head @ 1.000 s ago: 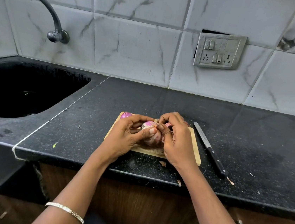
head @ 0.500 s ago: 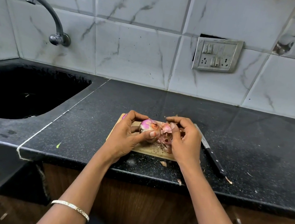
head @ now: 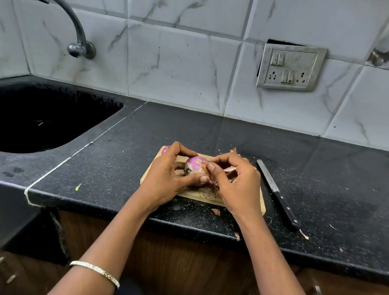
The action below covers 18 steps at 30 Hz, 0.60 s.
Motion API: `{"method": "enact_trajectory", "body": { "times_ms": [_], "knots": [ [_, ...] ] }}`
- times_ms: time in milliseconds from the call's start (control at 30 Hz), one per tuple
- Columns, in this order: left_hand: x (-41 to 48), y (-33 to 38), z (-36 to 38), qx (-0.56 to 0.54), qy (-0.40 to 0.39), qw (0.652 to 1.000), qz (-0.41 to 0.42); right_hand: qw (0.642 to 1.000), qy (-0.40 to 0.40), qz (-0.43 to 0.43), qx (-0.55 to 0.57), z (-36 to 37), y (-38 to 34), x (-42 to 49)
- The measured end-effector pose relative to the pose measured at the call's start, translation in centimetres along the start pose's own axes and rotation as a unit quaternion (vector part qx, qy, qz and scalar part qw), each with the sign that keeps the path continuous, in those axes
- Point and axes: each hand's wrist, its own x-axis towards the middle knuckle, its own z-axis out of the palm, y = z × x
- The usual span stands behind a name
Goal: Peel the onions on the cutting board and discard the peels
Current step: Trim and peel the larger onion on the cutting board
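Leftmost, the dark sink (head: 34,117) lies at ten o'clock from the cutting board (head: 197,195), well apart. Over the board's middle the left hand (head: 168,178) is clamped round an onion (head: 195,165), thumb below and fingers over the top. A second onion (head: 165,150) peeks out behind those fingers at eleven o'clock. The held onion shows purple, its dirty root end turned toward eight o'clock. From the right hand (head: 235,186) it lies at ten o'clock, touching: that thumb presses a torn edge of skin while the curled fingers close on a pale peel (head: 228,169). The next strip, I judge, pulls toward three o'clock. A knife (head: 277,195) lies on the worktop (head: 329,187) at the board's three o'clock, untouched.
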Motion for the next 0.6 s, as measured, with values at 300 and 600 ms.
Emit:
{"method": "enact_trajectory", "body": {
  "times_ms": [300,600],
  "knots": [
    [0.0,0.3,0.0,0.006,-0.01,0.999,0.031,0.989,-0.061,-0.076,-0.115,0.9,0.2,0.0],
    [0.4,-0.8,-0.3,0.025,-0.017,0.998,0.052,0.977,-0.064,-0.127,-0.159,1.4,0.5,0.2]
  ]
}}
